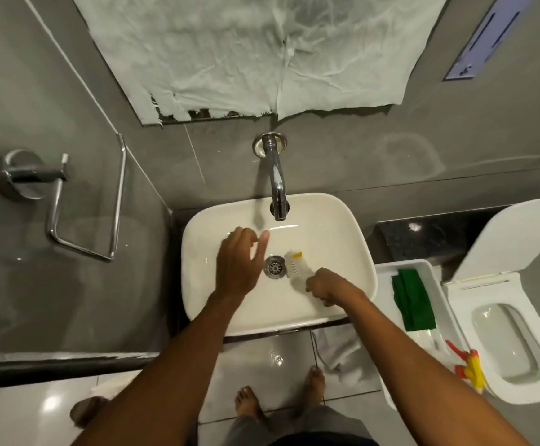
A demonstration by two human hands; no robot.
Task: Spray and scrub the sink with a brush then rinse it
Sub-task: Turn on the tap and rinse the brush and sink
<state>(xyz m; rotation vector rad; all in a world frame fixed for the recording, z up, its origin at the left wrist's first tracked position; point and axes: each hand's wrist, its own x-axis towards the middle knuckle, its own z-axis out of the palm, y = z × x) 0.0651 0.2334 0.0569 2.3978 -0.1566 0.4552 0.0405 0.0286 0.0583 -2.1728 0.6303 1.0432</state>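
Note:
A cream rectangular sink fills the middle of the head view, with a chrome drain at its centre and a chrome wall tap reaching over its back rim. My right hand is closed around the handle of a white scrub brush whose bristled head rests in the basin just right of the drain. My left hand hovers over the left half of the basin, fingers spread, holding nothing. A spray bottle with a red and yellow trigger lies in the white tray.
A white tray right of the sink holds a green cloth. Beyond it stands a white toilet with its lid up. A chrome towel holder is on the left wall. My bare feet stand on glossy tiles below.

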